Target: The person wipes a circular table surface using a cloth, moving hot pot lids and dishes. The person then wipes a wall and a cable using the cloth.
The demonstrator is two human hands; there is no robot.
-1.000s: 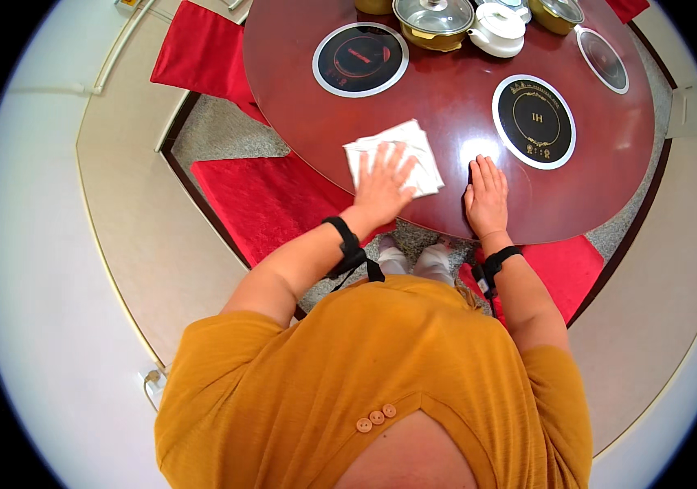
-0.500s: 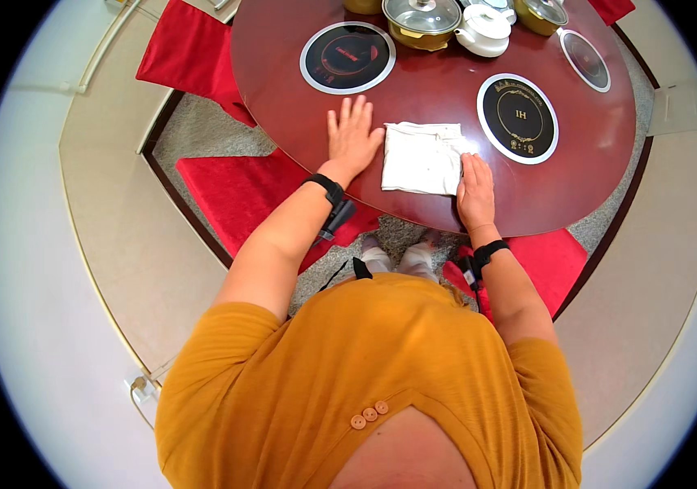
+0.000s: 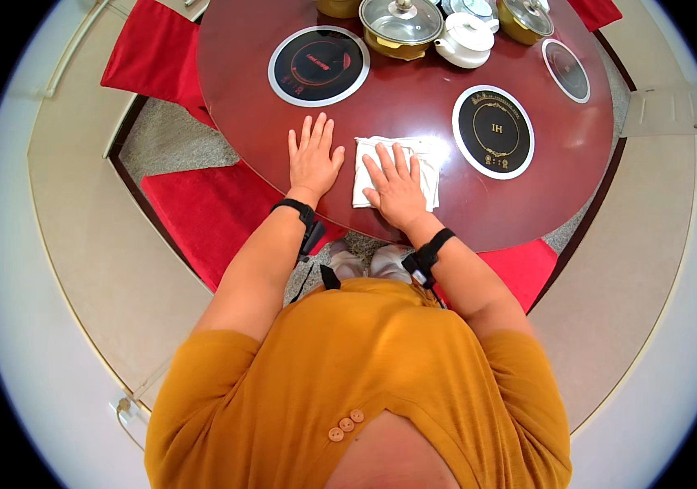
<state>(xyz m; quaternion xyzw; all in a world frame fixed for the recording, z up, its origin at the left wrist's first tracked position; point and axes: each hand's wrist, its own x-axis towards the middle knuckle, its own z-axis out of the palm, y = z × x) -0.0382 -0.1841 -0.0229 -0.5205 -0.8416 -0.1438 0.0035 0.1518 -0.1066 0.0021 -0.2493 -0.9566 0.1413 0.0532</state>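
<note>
We see our right hand (image 3: 397, 186) lying flat, fingers spread, on a folded white cloth (image 3: 395, 169) that rests on the round dark red worktop (image 3: 413, 220) near its front edge. The grip is fully open, palm pressing down on the cloth rather than closing around it. Our left hand (image 3: 313, 156) lies just beside the cloth, flat on the bare worktop, fingers splayed and holding nothing. Both wrists wear black straps. A round black induction plate (image 3: 492, 130) sits just right of the cloth, and another (image 3: 318, 65) lies beyond the left hand. Farther back stand a lidded gold pot (image 3: 401, 26) and a white teapot (image 3: 464, 41). Red seat cushions (image 3: 210, 212) ring the worktop below.
</note>
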